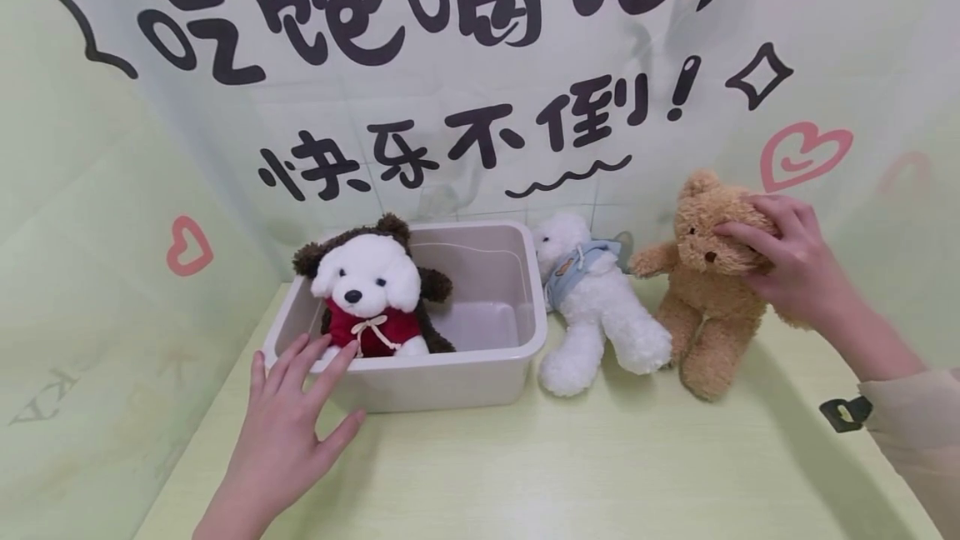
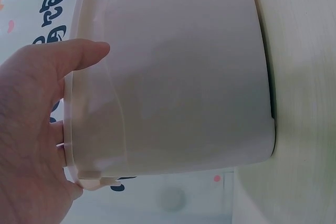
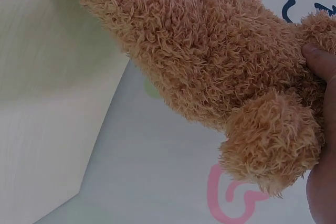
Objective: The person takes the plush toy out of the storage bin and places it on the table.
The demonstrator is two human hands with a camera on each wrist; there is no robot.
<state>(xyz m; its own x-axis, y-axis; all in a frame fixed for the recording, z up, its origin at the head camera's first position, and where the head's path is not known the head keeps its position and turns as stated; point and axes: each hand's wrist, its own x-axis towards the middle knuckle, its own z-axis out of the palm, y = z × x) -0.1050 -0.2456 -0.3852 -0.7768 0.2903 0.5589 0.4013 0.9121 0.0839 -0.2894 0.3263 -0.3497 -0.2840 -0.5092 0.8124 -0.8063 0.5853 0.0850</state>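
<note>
A light brown teddy bear (image 1: 712,302) stands near the right side, gripped by its head in my right hand (image 1: 808,267). Close up in the right wrist view, its curly-furred body (image 3: 194,51) fills the middle, the thumb (image 3: 317,59) pressing in at the right edge. My left hand (image 1: 283,427) rests at the near rim of a light grey plastic bin (image 1: 442,386), fingers spread. From the left wrist, the thumb lies over the outer wall (image 2: 184,93). Inside the bin sits a white-faced plush dog (image 1: 367,273) with a dark brown hood and red top.
Between bin and teddy, a white plush bear (image 1: 592,307) in a blue scarf-like garment leans back against the wall hanging (image 1: 450,148), which bears large black characters and pink hearts. The pale green table (image 1: 525,473) spreads in front. A black strap (image 1: 846,413) hangs at my right sleeve.
</note>
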